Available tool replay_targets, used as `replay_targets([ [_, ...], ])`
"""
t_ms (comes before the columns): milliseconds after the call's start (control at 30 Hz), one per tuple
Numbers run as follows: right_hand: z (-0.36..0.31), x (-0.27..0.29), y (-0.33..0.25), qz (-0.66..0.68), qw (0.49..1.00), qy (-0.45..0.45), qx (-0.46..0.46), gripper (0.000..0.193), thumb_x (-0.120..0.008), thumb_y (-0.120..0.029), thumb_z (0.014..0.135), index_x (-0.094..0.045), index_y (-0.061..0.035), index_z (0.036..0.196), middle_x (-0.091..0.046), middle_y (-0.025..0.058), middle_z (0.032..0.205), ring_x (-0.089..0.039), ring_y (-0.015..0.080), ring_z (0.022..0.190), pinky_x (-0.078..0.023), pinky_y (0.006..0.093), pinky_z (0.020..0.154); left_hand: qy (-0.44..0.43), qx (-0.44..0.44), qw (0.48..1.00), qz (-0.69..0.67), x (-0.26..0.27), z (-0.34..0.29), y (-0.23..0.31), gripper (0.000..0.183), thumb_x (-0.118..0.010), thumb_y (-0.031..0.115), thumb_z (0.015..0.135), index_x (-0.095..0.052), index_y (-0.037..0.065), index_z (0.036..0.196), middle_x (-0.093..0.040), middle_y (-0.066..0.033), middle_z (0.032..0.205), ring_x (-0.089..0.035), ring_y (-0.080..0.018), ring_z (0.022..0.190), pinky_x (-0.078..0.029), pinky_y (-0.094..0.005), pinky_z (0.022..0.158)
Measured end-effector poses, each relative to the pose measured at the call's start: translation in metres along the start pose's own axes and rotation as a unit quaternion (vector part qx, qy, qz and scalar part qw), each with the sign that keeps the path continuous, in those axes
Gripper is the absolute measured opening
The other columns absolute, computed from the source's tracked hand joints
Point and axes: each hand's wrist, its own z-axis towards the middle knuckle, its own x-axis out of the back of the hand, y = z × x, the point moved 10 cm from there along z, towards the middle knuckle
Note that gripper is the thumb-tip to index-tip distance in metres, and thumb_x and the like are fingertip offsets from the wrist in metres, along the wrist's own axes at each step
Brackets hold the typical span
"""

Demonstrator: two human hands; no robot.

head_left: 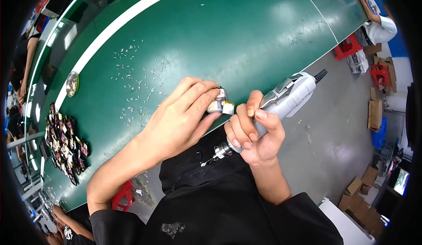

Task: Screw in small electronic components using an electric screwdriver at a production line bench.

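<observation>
My left hand [178,117] bends over a small grey casing [214,107] at the near edge of the green table [228,38], its fingers closed on it. A small silver, battery-like block with yellow tape [228,108] sticks out from the casing's right side. My right hand [260,135] is wrapped round a light grey electric screwdriver [290,96]. The tool slants, its cord end up and to the right, its metal nose [222,150] down and to the left, in front of my dark clothing. That nose is apart from the casing. My left fingers hide part of the casing.
Many tiny white slivers [147,91] lie scattered left of my hand. Further left are a round shallow dish [72,84] and a pile of small dark pieces [65,144]. Red stools [348,47] and cardboard boxes [375,109] stand at right. Other people work around the tables.
</observation>
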Motion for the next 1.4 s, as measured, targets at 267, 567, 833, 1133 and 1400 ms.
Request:
replay_targets([
  [267, -0.017, 0.006, 0.022, -0.045, 0.997, 0.048, -0.026, 0.008, -0.044, -0.016, 0.088, -0.045, -0.0077, 0.088, -0.037, 0.0001, 0.051, -0.036, 0.0117, 0.038, -0.039, 0.0285, 0.046, 0.014, 0.046, 0.999, 0.02, -0.01, 0.006, -0.001, 0.028, -0.067, -0.007, 0.071, -0.058, -0.002, 0.097, -0.059, -0.0114, 0.095, -0.057, -0.0291, 0.083, -0.049, -0.0368, 0.071],
  [567, -0.02, 0.022, 0.026, -0.029, 0.995, 0.096, -0.008, 0.01, -0.047, -0.014, 0.091, -0.046, -0.0048, 0.091, -0.039, 0.0037, 0.053, -0.042, 0.0146, 0.042, -0.038, 0.0287, 0.044, 0.035, -0.064, 0.985, 0.155, -0.02, -0.004, 0.029, 0.038, -0.066, 0.0, 0.057, -0.06, -0.01, 0.093, -0.061, -0.0187, 0.095, -0.062, -0.0311, 0.085, -0.055, -0.0342, 0.061],
  [833, -0.017, 0.012, 0.013, -0.033, 0.998, 0.036, -0.028, 0.009, -0.045, -0.012, 0.09, -0.045, -0.0035, 0.091, -0.04, 0.0037, 0.052, -0.04, 0.0137, 0.04, -0.038, 0.0296, 0.044, 0.034, -0.065, 0.982, 0.173, -0.024, -0.011, 0.029, 0.041, -0.066, 0.0, 0.056, -0.06, -0.012, 0.095, -0.061, -0.021, 0.1, -0.062, -0.0313, 0.087, -0.055, -0.0342, 0.06],
  [1133, 0.027, -0.04, -0.078, -0.192, 0.968, -0.138, 0.089, 0.019, -0.04, -0.021, 0.096, -0.048, -0.0049, 0.102, -0.042, 0.0002, 0.057, -0.043, 0.0102, 0.047, -0.04, 0.0288, 0.054, -0.023, -0.077, 0.973, 0.216, -0.036, -0.019, 0.034, 0.042, -0.065, -0.002, 0.06, -0.061, -0.015, 0.1, -0.059, -0.025, 0.109, -0.06, -0.0339, 0.098, -0.055, -0.037, 0.076],
  [1400, 0.045, -0.03, -0.078, -0.237, 0.955, -0.128, 0.12, 0.021, -0.039, -0.021, 0.095, -0.051, -0.0048, 0.098, -0.042, -0.0006, 0.057, -0.041, 0.0092, 0.047, -0.038, 0.0275, 0.053, 0.005, -0.096, 0.97, 0.223, -0.035, -0.022, 0.034, 0.043, -0.064, -0.002, 0.058, -0.062, -0.016, 0.099, -0.06, -0.0255, 0.108, -0.061, -0.0339, 0.096, -0.056, -0.0369, 0.076],
])
